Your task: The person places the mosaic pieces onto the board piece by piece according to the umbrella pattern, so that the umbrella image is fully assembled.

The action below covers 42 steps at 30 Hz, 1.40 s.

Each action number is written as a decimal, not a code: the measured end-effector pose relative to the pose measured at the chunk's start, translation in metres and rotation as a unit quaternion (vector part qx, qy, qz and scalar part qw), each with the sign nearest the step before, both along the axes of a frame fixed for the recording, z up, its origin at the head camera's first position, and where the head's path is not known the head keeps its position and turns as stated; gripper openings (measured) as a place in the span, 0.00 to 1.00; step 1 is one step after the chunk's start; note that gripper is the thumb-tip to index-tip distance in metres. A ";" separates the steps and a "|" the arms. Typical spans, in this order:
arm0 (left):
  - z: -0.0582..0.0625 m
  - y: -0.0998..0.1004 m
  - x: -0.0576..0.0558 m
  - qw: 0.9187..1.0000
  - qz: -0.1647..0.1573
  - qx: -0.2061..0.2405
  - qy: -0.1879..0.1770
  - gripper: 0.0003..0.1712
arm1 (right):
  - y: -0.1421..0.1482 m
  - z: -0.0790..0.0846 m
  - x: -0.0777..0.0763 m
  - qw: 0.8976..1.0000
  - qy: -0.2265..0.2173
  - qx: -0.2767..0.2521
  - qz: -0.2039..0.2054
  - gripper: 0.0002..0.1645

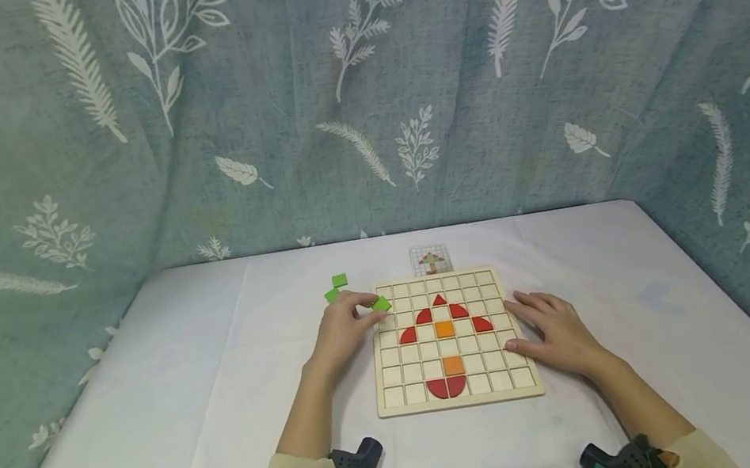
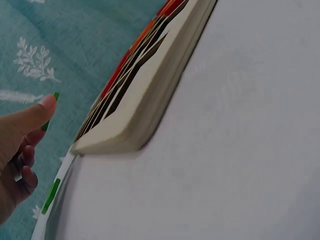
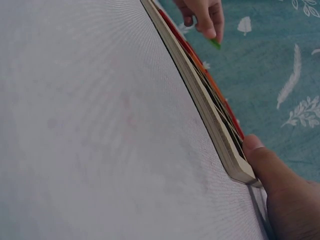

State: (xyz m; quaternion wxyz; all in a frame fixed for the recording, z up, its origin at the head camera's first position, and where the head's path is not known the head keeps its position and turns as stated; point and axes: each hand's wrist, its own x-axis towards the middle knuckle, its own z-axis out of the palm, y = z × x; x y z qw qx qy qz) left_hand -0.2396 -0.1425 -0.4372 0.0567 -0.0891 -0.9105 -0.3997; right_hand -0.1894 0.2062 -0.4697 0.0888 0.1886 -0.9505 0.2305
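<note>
My left hand (image 1: pixel 343 330) pinches a green square tile (image 1: pixel 381 304) between thumb and fingers, over the upper left corner of the wooden grid board (image 1: pixel 390 406). In the left wrist view the same tile (image 2: pixel 56 95) shows edge-on at the fingertips. My right hand (image 1: pixel 552 327) rests at the board's right edge with fingers spread, the thumb (image 3: pixel 254 142) on the rim. Set in the board are several red quarter-round pieces (image 1: pixel 438 389), a red triangle (image 1: pixel 439 300) and two orange squares, one in the middle (image 1: pixel 444 329) and one lower down (image 1: pixel 453 365).
Two more green tiles lie on the white table (image 1: pixel 228 414) beyond my left hand, one farther back (image 1: pixel 340 280) and one partly behind the fingers (image 1: pixel 331 294). A small pattern card (image 1: pixel 431 259) lies behind the board. A leaf-print curtain (image 1: pixel 306 156) hangs around the table.
</note>
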 end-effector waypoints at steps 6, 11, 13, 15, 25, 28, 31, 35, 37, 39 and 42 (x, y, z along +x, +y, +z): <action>0.002 0.018 0.000 0.999 -0.021 0.018 -0.025 0.17 | 0.000 0.000 -0.001 1.000 0.003 -0.003 0.002 0.42; 0.003 0.030 0.000 0.998 -0.042 0.028 -0.026 0.16 | 0.000 0.000 0.000 1.000 0.001 -0.001 -0.003 0.42; 0.002 0.035 0.000 0.998 -0.051 0.030 -0.024 0.16 | 0.000 0.000 0.000 1.000 -0.001 0.001 -0.006 0.42; 0.001 0.040 -0.001 0.998 -0.059 0.029 -0.024 0.17 | 0.000 0.000 0.000 1.000 -0.002 0.002 -0.008 0.42; -0.007 0.062 -0.004 0.995 -0.101 0.009 -0.021 0.18 | 0.001 -0.002 -0.001 1.000 -0.001 -0.002 -0.006 0.42; -0.008 0.066 -0.005 0.994 -0.107 0.007 -0.019 0.18 | 0.002 -0.002 -0.002 1.000 0.004 -0.002 -0.006 0.42; -0.010 0.071 -0.005 0.993 -0.113 -0.014 -0.009 0.18 | 0.002 -0.003 -0.003 1.000 0.007 -0.003 -0.008 0.42; -0.012 0.076 -0.005 0.992 -0.117 -0.046 0.005 0.18 | 0.002 -0.003 -0.003 1.000 0.004 -0.005 -0.006 0.42; -0.012 0.077 -0.004 0.993 -0.110 -0.041 0.006 0.18 | 0.002 -0.003 -0.003 1.000 0.002 -0.005 -0.006 0.42; -0.012 0.077 -0.003 0.995 -0.101 -0.022 0.006 0.18 | 0.001 -0.002 -0.003 1.000 -0.001 -0.006 -0.006 0.42; -0.012 0.075 -0.002 0.996 -0.091 -0.004 0.005 0.18 | 0.001 -0.002 -0.003 1.000 -0.002 -0.005 -0.007 0.42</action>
